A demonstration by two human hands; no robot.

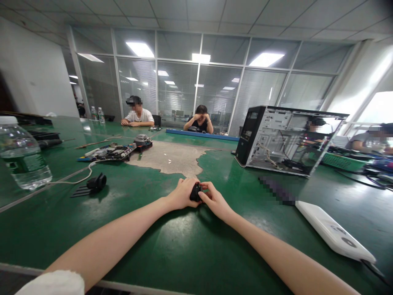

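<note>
Between my hands, low over the green table [172, 241], is a small black object [195, 192] whose kind I cannot make out. My left hand [183, 193] is wrapped round it from the left, fingers closed. From the other side my right hand [211, 197] pinches at its right edge with thumb and fingertips. Part of the object is hidden behind the fingers. Left of my hands lies a black clip-like piece [95, 184] with flat prongs.
A clear water bottle [26, 159] stands at the left, near a circuit board [107, 152] with a pale cable. On the right are an opened computer case [276, 139], a white power bank [334, 231] and a green basket [344, 160]. Several people sit around the table.
</note>
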